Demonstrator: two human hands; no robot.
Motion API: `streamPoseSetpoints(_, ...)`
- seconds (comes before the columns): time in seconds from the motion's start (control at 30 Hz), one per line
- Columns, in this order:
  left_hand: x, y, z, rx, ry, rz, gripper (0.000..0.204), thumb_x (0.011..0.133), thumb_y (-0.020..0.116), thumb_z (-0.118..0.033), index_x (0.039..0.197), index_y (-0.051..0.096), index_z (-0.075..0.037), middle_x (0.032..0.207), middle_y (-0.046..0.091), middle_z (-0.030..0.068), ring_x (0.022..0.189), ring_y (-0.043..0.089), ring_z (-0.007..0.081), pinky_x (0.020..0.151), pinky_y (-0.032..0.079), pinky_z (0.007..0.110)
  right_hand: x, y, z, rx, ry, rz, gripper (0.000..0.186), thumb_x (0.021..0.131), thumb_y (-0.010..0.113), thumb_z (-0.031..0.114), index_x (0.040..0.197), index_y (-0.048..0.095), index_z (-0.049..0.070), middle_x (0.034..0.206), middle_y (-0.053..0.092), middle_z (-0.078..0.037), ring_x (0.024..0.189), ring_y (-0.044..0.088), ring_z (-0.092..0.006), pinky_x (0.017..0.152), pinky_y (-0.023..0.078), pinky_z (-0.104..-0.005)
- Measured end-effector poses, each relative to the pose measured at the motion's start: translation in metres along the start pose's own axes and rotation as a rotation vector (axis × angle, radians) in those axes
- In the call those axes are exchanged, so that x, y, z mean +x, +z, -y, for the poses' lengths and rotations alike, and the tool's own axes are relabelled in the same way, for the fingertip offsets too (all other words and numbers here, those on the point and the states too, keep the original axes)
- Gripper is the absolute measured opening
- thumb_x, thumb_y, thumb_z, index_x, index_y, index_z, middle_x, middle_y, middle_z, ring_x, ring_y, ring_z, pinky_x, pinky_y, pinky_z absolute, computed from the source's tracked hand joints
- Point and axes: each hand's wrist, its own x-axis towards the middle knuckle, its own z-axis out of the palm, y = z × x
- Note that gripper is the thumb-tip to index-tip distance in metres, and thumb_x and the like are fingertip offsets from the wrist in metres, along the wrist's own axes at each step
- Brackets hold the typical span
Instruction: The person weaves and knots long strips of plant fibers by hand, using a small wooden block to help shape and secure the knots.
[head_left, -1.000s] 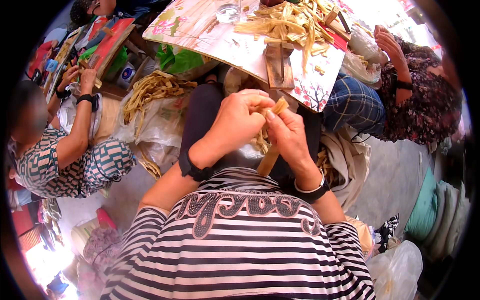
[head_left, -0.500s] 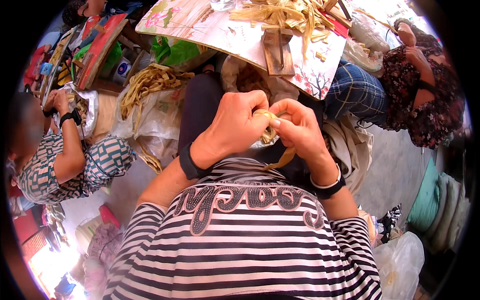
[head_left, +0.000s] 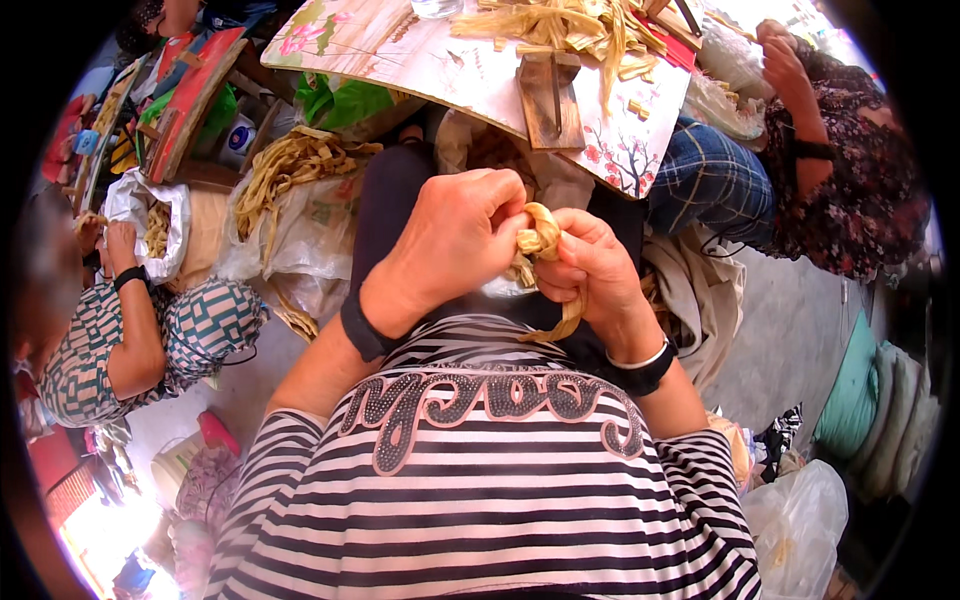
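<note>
A pale yellow, pliable strip (head_left: 541, 234) is bent into a loop or knot between my hands, above my lap. Curled over its left side, my left hand (head_left: 450, 235) grips the strip with closed fingers. My right hand (head_left: 597, 268) pinches the other side between thumb and fingers. One loose tail of the strip hangs below the right hand toward my striped shirt. Whether the knot is pulled tight cannot be made out. Below the hands, part of a bag with more yellow pieces shows, mostly hidden.
Ahead stands a flower-printed board table (head_left: 400, 60) with a pile of yellow strips (head_left: 560, 25) and a wooden block tool (head_left: 550, 100). At left, more strips (head_left: 290, 180) lie on a plastic bag. People sit at both sides; a clear plastic bag (head_left: 797, 530) lies lower right.
The loop has turned and now shows more plainly between my hands. My right hand has shifted slightly down and its grip has changed. The person at right has raised an arm.
</note>
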Motion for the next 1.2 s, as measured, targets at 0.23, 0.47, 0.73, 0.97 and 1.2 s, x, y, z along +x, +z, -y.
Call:
streamPoseSetpoints(0.23, 0.000, -0.008, 0.003, -0.174, -0.191, 0.306, 0.027, 0.078, 0.068, -0.017, 0.063, 0.055, 0.001, 0.049, 0.044, 0.0030, 0.045, 0.046, 0.0069, 0.042, 0.035, 0.021, -0.001, 0.012, 0.007, -0.231, -0.073, -0.114, 0.013, 0.085, 0.058, 0.008, 0.096, 0.055, 0.003, 0.071, 0.053, 0.002, 0.052, 0.036, -0.0004, 0.044, 0.026, -0.0158)
streamPoseSetpoints(0.47, -0.016, -0.018, 0.011, -1.407, -0.673, 0.364, 0.032, 0.085, 0.057, -0.017, 0.057, 0.047, -0.007, 0.045, 0.038, -0.0019, 0.035, 0.032, 0.0048, 0.032, 0.024, 0.019, -0.019, 0.032, 0.035, -1.195, -0.285, -0.260, 0.011, 0.082, 0.062, 0.007, 0.083, 0.064, -0.003, 0.060, 0.056, -0.002, 0.054, 0.047, -0.0047, 0.048, 0.036, -0.0210)
streamPoseSetpoints(0.73, -0.020, -0.028, 0.018, -0.539, -0.496, 0.447, 0.029, 0.086, 0.059, -0.026, 0.068, 0.060, -0.004, 0.053, 0.052, 0.0041, 0.046, 0.051, 0.0172, 0.045, 0.040, 0.026, -0.023, -0.003, 0.034, -0.865, -0.071, -0.276, 0.021, 0.087, 0.060, 0.018, 0.077, 0.063, 0.000, 0.054, 0.045, 0.006, 0.047, 0.038, -0.0019, 0.041, 0.027, -0.0193)
streamPoseSetpoints(0.97, -0.019, -0.015, -0.006, 0.082, -0.014, 0.334, 0.030, 0.081, 0.062, -0.027, 0.100, 0.058, -0.004, 0.087, 0.062, 0.0155, 0.077, 0.060, 0.0321, 0.066, 0.048, 0.039, -0.007, 0.003, 0.023, -0.900, 0.025, -0.231, 0.021, 0.086, 0.060, 0.017, 0.078, 0.064, -0.002, 0.055, 0.048, 0.005, 0.052, 0.039, -0.0016, 0.046, 0.030, -0.0200)
streamPoseSetpoints(1.2, -0.024, -0.022, 0.015, -0.334, -0.076, 0.785, 0.024, 0.090, 0.052, -0.026, 0.086, 0.054, -0.003, 0.068, 0.053, 0.0158, 0.063, 0.053, 0.0335, 0.057, 0.041, 0.040, -0.026, 0.010, 0.017, -1.026, 0.002, -0.118, 0.017, 0.085, 0.060, 0.012, 0.081, 0.065, -0.004, 0.059, 0.052, 0.003, 0.054, 0.042, -0.0030, 0.047, 0.032, -0.0204)
